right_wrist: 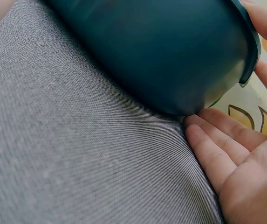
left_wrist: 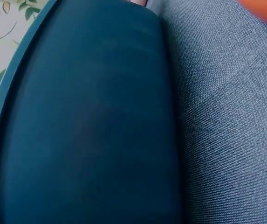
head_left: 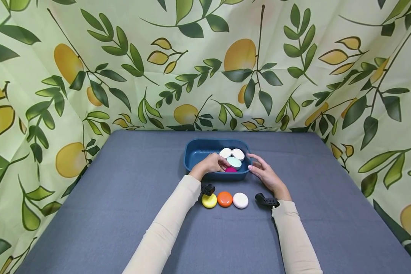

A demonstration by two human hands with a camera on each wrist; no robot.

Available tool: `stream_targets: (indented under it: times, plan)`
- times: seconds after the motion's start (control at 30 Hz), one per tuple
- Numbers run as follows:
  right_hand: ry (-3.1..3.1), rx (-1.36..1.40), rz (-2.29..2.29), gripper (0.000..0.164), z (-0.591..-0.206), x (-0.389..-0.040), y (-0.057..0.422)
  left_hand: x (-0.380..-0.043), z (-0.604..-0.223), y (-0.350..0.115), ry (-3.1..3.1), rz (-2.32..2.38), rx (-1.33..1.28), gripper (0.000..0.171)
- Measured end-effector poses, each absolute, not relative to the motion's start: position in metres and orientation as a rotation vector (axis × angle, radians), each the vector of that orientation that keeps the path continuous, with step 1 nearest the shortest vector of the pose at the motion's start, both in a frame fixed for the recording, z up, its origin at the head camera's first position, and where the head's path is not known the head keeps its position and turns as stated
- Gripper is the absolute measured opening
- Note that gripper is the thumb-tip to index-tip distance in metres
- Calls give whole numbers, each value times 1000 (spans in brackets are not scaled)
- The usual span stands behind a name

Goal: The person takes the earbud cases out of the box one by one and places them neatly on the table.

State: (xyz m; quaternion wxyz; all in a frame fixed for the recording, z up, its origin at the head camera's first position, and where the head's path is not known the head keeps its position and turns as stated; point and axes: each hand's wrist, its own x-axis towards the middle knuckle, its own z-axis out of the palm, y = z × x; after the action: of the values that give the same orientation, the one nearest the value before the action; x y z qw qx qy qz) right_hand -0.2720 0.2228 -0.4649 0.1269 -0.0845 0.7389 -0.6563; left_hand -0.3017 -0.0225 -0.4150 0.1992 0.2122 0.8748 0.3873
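Observation:
A dark blue rectangular bin point(head_left: 198, 155) stands near the back of the table. Inside its right part lie two white discs point(head_left: 238, 154), a pale mint disc point(head_left: 234, 163) and a bright pink disc point(head_left: 230, 169). My left hand point(head_left: 211, 163) reaches over the near rim, its bent fingertips right at the mint and pink discs; I cannot tell whether they grip either. At the bin's right end is my right hand point(head_left: 265, 173). Its extended fingers point(right_wrist: 215, 154) touch the bin's lower edge, while other fingers reach up by the rim.
In front of the bin, a yellow disc point(head_left: 209, 201), an orange disc point(head_left: 224, 199) and a white disc point(head_left: 240, 200) lie in a row on the grey cloth-covered table point(head_left: 140, 182). Leaf-and-fruit patterned curtains point(head_left: 205, 83) hang behind and at both sides.

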Motion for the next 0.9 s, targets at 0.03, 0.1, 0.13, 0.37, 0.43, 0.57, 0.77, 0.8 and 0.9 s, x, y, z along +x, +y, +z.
stream_targets:
  times: [0.03,0.1,0.13,0.37,0.43,0.57,0.77,0.8,0.9]
  plan:
    - [2151,-246,-1911,58,-465,-272,223,-302,-415,-23,2431,1086,591,30]
    - [2151,-245,-1910,59,-465,-272,223,-303,-415,-23,2411,1074,596,32]
    - [2152,-245,-1909,59,-465,-272,223,-303,-415,-23,2402,1067,600,33]
    - [2147,-238,-1918,59,-465,-271,224,-307,-415,-24,2365,1001,645,37]
    - [2154,-233,-1912,58,-465,-271,224,-307,-416,-23,2350,987,650,39]
    - [2165,-242,-1896,58,-465,-270,225,-308,-417,-24,2331,956,675,47]
    - [2158,-241,-1902,59,-465,-270,223,-308,-417,-27,2335,923,700,48]
    - [2156,-240,-1905,59,-465,-270,223,-308,-417,-27,2337,919,698,47]
    - [2158,-242,-1904,59,-465,-271,223,-309,-417,-28,2343,911,698,43]
